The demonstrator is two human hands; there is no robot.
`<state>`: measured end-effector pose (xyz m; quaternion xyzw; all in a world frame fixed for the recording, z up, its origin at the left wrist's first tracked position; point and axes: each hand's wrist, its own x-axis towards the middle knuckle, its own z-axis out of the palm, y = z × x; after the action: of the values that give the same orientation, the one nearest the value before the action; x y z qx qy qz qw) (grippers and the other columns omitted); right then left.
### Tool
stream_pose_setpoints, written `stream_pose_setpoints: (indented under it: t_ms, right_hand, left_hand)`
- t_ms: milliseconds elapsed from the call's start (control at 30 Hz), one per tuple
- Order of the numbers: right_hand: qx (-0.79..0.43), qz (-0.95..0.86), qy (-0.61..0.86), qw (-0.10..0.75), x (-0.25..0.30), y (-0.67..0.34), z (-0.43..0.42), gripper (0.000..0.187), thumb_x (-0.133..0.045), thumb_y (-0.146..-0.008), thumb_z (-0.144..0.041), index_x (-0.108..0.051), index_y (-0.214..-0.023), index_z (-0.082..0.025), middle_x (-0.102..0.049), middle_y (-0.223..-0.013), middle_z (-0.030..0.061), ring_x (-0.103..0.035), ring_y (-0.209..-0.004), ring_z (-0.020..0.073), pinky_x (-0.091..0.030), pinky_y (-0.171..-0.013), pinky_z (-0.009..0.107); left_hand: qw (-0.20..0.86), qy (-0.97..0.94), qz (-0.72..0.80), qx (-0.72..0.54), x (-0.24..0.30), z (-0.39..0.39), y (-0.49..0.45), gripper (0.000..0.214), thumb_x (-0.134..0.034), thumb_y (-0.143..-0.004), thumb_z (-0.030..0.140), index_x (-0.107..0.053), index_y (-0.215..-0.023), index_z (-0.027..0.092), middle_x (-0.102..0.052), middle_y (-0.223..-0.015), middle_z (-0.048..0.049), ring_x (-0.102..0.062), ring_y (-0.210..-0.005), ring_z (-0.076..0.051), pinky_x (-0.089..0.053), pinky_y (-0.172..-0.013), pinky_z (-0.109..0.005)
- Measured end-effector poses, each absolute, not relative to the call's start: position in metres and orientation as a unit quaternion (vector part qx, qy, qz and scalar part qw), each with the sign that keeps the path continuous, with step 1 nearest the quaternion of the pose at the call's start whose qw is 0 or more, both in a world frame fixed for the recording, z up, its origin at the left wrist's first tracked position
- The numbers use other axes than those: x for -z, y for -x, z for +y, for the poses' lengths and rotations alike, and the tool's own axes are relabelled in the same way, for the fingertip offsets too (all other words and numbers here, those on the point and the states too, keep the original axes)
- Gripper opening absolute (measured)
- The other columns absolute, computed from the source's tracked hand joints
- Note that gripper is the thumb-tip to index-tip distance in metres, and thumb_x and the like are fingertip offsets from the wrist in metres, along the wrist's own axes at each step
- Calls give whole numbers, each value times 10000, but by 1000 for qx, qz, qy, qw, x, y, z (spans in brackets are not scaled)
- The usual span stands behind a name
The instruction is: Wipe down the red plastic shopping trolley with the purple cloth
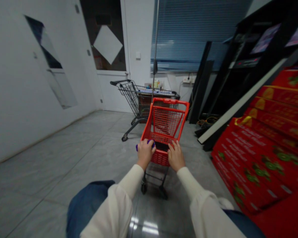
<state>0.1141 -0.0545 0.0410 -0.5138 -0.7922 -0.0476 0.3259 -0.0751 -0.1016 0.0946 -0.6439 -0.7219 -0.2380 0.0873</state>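
A small red shopping cart point(164, 158) stands on the floor in front of me, its handle on the far side. My left hand point(145, 152) is closed at the cart's near left corner. A small purple object point(152, 143) sticks out on both sides of its fingers; its kind is unclear. My right hand point(175, 154) rests at the near right rim, fingers spread and bent slightly over the edge. Between the hands, a flat black thing point(161, 146) shows inside the basket, partly covered by the right fingertips.
Behind stands a larger grey metal shopping cart point(129, 96) with goods in it. Stacked red cartons point(253, 162) rise on the right, beside a leaning white board point(240, 102) and black panels point(201, 82). A white wall point(39, 112) and door point(114, 91) are at left and back.
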Motion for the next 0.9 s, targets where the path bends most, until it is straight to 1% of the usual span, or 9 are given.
stream_pose_setpoints:
  t_ms: [100,200,300,400,500,600,700,767,900]
  right_hand:
    - [47,-794,518,316,-44,-118,-55,477,-329,-983,-255,-608,-1331,-88,-469,-1490,182,-234,-1493,275,-300,-1193,491]
    - [48,-799,522,296,-47,-125,-57,475,-334,-982,-258,-609,-1331,-88,-475,-1485,179,-258,-1482,271,-311,-1188,470]
    - [48,-797,522,299,-48,-123,-58,465,-337,-982,-260,-618,-1321,-110,-478,-1484,169,-260,-1480,263,-317,-1182,469]
    - [49,-785,527,321,-45,-116,-58,451,-343,-978,-256,-643,-1285,-120,-489,-1468,169,-255,-1480,266,-323,-1173,477]
    - [49,-780,528,331,-44,-115,-57,438,-352,-972,-245,-653,-1272,-137,-500,-1456,158,-254,-1481,261,-330,-1166,480]
    - [48,-786,529,315,-46,-121,-58,435,-356,-976,-250,-642,-1290,-154,-485,-1475,148,-256,-1481,253,-338,-1161,477]
    - [47,-789,532,304,-48,-122,-60,438,-349,-984,-256,-640,-1297,-156,-467,-1493,147,-254,-1483,251,-338,-1164,470]
    - [42,-785,534,311,-49,-119,-62,439,-349,-982,-250,-649,-1285,-146,-467,-1492,154,-248,-1485,258,-338,-1166,466]
    - [28,-772,539,335,-49,-111,-63,434,-363,-968,-240,-657,-1273,-149,-467,-1490,159,-239,-1487,268,-346,-1156,486]
  left_hand:
    - [82,683,-685,239,-88,-103,58,286,-560,-929,404,-648,-1177,292,-604,-1124,-74,-535,-1022,-231,-392,-876,-352]
    - [83,713,-658,227,-91,-99,67,293,-579,-918,404,-646,-1186,304,-600,-1114,-66,-536,-1015,-226,-397,-866,-339]
    - [91,671,-699,230,-97,-96,83,273,-557,-930,388,-655,-1161,282,-599,-1101,-75,-545,-1001,-229,-403,-838,-331]
    - [93,631,-733,239,-98,-98,74,264,-541,-938,393,-658,-1139,268,-598,-1089,-81,-551,-989,-232,-401,-831,-335]
    - [97,668,-700,236,-93,-102,51,264,-532,-942,409,-653,-1136,276,-599,-1080,-75,-546,-988,-231,-398,-839,-340]
    - [98,718,-652,222,-94,-102,53,272,-537,-939,413,-646,-1157,291,-596,-1101,-70,-539,-996,-228,-400,-841,-340]
    - [95,690,-682,222,-99,-99,80,272,-544,-937,396,-655,-1153,275,-596,-1094,-80,-541,-995,-229,-405,-836,-336]
    - [99,653,-715,229,-101,-98,92,270,-548,-934,392,-660,-1146,267,-597,-1092,-85,-543,-988,-230,-406,-837,-338]
    - [88,657,-711,237,-98,-103,66,255,-549,-931,392,-664,-1129,277,-600,-1087,-76,-542,-990,-224,-407,-855,-340]
